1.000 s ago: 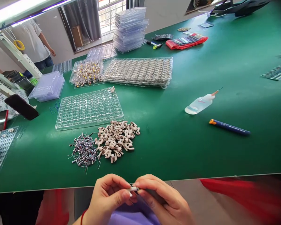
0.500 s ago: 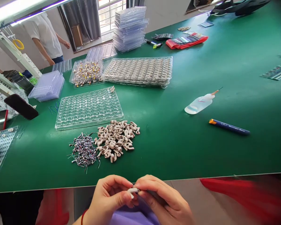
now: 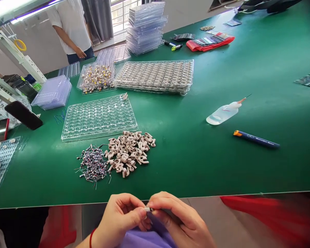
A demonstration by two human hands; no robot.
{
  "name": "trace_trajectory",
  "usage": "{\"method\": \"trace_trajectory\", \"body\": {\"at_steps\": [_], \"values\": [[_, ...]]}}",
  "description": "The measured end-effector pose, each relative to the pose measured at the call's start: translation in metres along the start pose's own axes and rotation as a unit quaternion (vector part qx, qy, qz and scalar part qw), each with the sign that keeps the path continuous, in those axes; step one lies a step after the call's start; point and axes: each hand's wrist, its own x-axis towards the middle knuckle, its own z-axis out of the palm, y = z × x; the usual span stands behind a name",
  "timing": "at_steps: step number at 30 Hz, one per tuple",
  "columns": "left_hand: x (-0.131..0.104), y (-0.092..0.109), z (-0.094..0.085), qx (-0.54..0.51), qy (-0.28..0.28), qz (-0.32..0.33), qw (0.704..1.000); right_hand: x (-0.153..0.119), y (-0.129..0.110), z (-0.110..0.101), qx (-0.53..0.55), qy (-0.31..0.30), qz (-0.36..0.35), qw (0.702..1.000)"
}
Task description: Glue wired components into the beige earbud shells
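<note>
My left hand pinches a small pale earbud shell between thumb and fingers, just past the table's front edge. Fingertips of my right hand are closed at the shell's right end, where a tiny dark bit shows; what exactly they grip is too small to make out. Beyond the hands lies a pile of beige earbud shells. Touching its left side is a heap of small wired components with thin leads. A clear moulded tray sits behind both piles, with a few shells at its far right corner.
Filled trays are stacked farther back, beside a tray of white-and-yellow parts. On the right lie a needle-tipped bottle and a blue pen-like tool. A phone leans at left. Another person stands behind the table.
The shell has turned in my left fingers, so less of it shows. My hands stay close together. The person in the background has moved to the right.
</note>
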Motion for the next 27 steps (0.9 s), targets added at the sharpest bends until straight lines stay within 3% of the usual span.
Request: {"method": "trace_trajectory", "body": {"at_steps": [17, 27], "values": [[0.0, -0.0028, -0.0007, -0.002, 0.002, 0.004, 1.0, -0.0038, 0.0027, 0.0034, 0.041, -0.015, 0.025, 0.999], [0.0008, -0.0053, -0.0024, 0.003, 0.009, 0.006, 1.0, -0.0038, 0.0029, 0.0083, 0.105, 0.011, 0.087, 0.991]]}}
